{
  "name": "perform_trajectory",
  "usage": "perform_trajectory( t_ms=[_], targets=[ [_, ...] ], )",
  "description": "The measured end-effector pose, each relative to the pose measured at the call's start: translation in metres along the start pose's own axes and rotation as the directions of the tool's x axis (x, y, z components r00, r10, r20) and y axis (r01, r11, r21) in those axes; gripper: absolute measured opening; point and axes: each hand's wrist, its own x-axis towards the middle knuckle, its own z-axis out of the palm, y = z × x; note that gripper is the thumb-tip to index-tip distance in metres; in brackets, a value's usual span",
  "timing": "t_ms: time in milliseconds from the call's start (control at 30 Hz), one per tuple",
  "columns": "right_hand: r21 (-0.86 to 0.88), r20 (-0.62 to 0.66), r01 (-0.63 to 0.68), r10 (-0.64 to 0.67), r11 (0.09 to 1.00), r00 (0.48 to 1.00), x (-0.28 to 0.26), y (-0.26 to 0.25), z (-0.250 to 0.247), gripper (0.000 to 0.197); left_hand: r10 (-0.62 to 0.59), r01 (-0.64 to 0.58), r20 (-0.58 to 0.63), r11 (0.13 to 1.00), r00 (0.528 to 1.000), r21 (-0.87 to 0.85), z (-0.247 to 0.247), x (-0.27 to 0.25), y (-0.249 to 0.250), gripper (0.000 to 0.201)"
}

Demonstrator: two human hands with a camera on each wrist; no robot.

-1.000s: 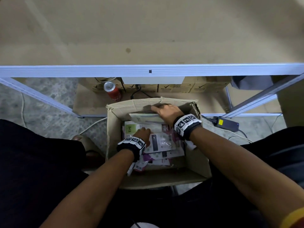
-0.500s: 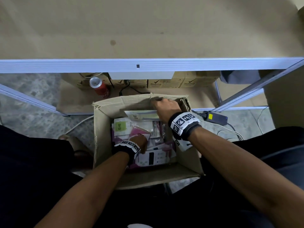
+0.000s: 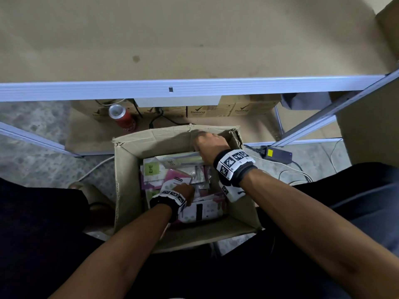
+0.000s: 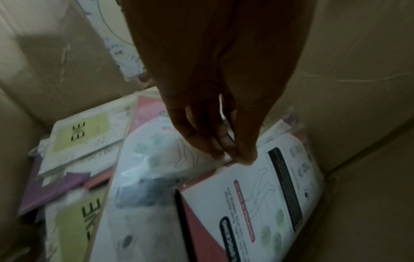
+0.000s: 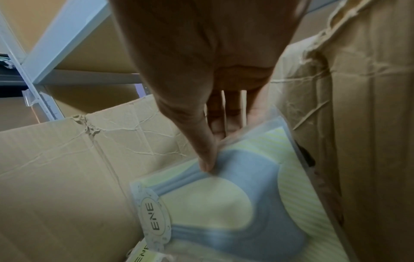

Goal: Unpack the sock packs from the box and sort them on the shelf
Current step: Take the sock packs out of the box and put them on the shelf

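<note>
An open cardboard box (image 3: pixel 129 190) sat on the floor between the person's legs, directly in front of a metal shelf (image 3: pixel 194 89) with a pale blue front rail. All positions below are given relative to that box.

Inside the box lay a loose pile of flat sock packs (image 3: pixel 200 210) in white, pink, purple and lime green, some marked "ENE". The pile covered the box floor.

The right hand (image 3: pixel 210 145) reached into the far right corner of the box. Its thumb and fingers (image 5: pixel 207 150) pinched the top edge of a lime-and-blue ENE pack (image 5: pixel 224 203), which stood tilted against the far wall of the box, above the rest of the pile. In the head view the same pack (image 3: pixel 179 160) showed as a pale strip along the far wall.

The left hand (image 3: pixel 183 189) was down in the middle of the box, lower than the right hand. Its fingertips (image 4: pixel 233 148) were drawn together, pinching the edge of a white pack (image 4: pixel 156 154) that lay on top of the pile, over a white-and-red pack (image 4: pixel 257 203) nearer the right wall.

Both wrists wore black bands with black-and-white square markers.

Beyond the box, under the shelf, stood a red drink can (image 3: pixel 123 117) to the far left and a row of brown cartons (image 3: pixel 207 110) printed "Rexona". A black power adapter (image 3: pixel 276 154) with cables lay on the floor just right of the box.
</note>
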Motion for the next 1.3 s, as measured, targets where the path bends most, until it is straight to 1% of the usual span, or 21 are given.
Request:
perform_trajectory(
  t_ms=[67, 100, 167, 200, 267, 300, 367, 467, 533, 600, 700, 767, 867, 933, 967, 1067, 1133, 1167, 1200, 1233, 1300],
  targets=[
    [0.012, 0.000, -0.008, 0.008, 1.000, 1.000, -0.001, 0.000, -0.005, 0.022, 0.023, -0.023, -0.020, 1.000, 1.000, 0.008, -0.009, -0.007, 0.000, 0.026],
    [0.015, -0.007, -0.014, 0.014, 1.000, 1.000, -0.002, 0.000, -0.009, 0.022, 0.025, -0.024, -0.051, 0.999, 0.998, 0.028, -0.017, -0.011, 0.000, 0.025],
    [0.013, -0.026, -0.022, 0.022, 1.000, 0.999, -0.005, 0.000, -0.018, 0.023, 0.040, -0.026, -0.160, 0.996, 0.986, 0.087, -0.037, -0.026, 0.002, 0.018],
    [0.010, -0.035, -0.023, 0.023, 1.000, 0.999, -0.007, 0.000, -0.022, 0.023, 0.061, -0.045, -0.189, 0.995, 0.980, 0.089, -0.048, -0.034, 0.004, 0.016],
    [0.005, -0.052, -0.025, 0.025, 1.000, 0.998, -0.013, -0.003, -0.029, 0.022, 0.097, -0.090, -0.187, 0.995, 0.978, 0.048, -0.068, -0.053, 0.008, 0.016],
    [0.012, -0.062, -0.028, 0.029, 1.000, 0.998, -0.017, -0.005, -0.032, 0.021, 0.097, -0.100, -0.195, 0.995, 0.976, -0.005, -0.077, -0.064, 0.009, 0.016],
    [0.028, -0.084, -0.023, 0.025, 0.999, 0.996, -0.026, -0.010, -0.039, 0.019, 0.119, -0.138, -0.252, 0.989, 0.960, -0.061, -0.092, -0.088, 0.008, 0.015],
    [0.045, -0.109, -0.005, 0.010, 0.999, 0.994, -0.042, -0.017, -0.054, 0.013, 0.188, -0.206, -0.334, 0.978, 0.924, -0.018, -0.107, -0.127, 0.003, 0.018],
    [0.057, -0.151, 0.029, -0.020, 0.998, 0.988, -0.054, -0.020, -0.068, 0.017, 0.228, -0.247, -0.378, 0.969, 0.897, -0.003, -0.118, -0.153, 0.000, 0.019],
    [0.052, -0.201, 0.056, -0.045, 0.997, 0.979, -0.070, -0.022, -0.085, 0.017, 0.251, -0.274, -0.433, 0.962, 0.866, 0.009, -0.129, -0.180, -0.004, 0.012],
    [0.065, -0.277, 0.073, -0.053, 0.995, 0.959, -0.097, -0.021, -0.113, 0.009, 0.280, -0.315, -0.510, 0.949, 0.813, 0.018, -0.143, -0.223, -0.011, 0.006],
    [0.121, -0.329, 0.090, -0.046, 0.988, 0.943, -0.116, -0.018, -0.133, 0.009, 0.284, -0.348, -0.564, 0.937, 0.775, -0.007, -0.153, -0.253, -0.017, 0.007],
    [0.202, -0.426, 0.123, -0.026, 0.972, 0.904, -0.143, -0.012, -0.159, 0.012, 0.272, -0.409, -0.646, 0.910, 0.713, -0.069, -0.164, -0.293, -0.030, 0.009],
    [0.259, -0.477, 0.141, 0.000, 0.956, 0.879, -0.156, -0.006, -0.174, 0.014, 0.261, -0.484, -0.685, 0.862, 0.681, -0.153, -0.172, -0.316, -0.041, 0.010],
    [0.302, -0.491, 0.160, 0.010, 0.940, 0.871, -0.162, -0.002, -0.180, 0.012, 0.249, -0.519, -0.704, 0.832, 0.665, -0.197, -0.176, -0.325, -0.048, 0.010],
    [0.466, -0.508, 0.239, 0.037, 0.852, 0.860, -0.171, 0.011, -0.191, 0.012, 0.177, -0.588, -0.769, 0.753, 0.614, -0.296, -0.190, -0.344, -0.068, 0.009],
    [0.576, -0.520, 0.287, 0.073, 0.766, 0.851, -0.170, 0.015, -0.191, 0.013, 0.097, -0.620, -0.812, 0.699, 0.575, -0.356, -0.197, -0.350, -0.082, 0.010],
    [0.642, -0.520, 0.296, 0.117, 0.707, 0.846, -0.167, 0.016, -0.190, 0.015, 0.052, -0.642, -0.825, 0.656, 0.563, -0.397, -0.199, -0.351, -0.089, 0.011],
    [0.715, -0.505, 0.298, 0.173, 0.633, 0.845, -0.162, 0.015, -0.189, 0.017, 0.006, -0.672, -0.828, 0.587, 0.560, -0.451, -0.200, -0.351, -0.095, 0.011],
    [0.781, -0.477, 0.292, 0.226, 0.551, 0.849, -0.158, 0.015, -0.187, 0.017, -0.043, -0.705, -0.826, 0.496, 0.563, -0.506, -0.202, -0.350, -0.100, 0.011],
    [0.885, -0.400, 0.285, 0.286, 0.368, 0.871, -0.147, 0.009, -0.185, 0.015, -0.142, -0.751, -0.814, 0.322, 0.564, -0.576, -0.206, -0.347, -0.109, 0.011]
  ],
)
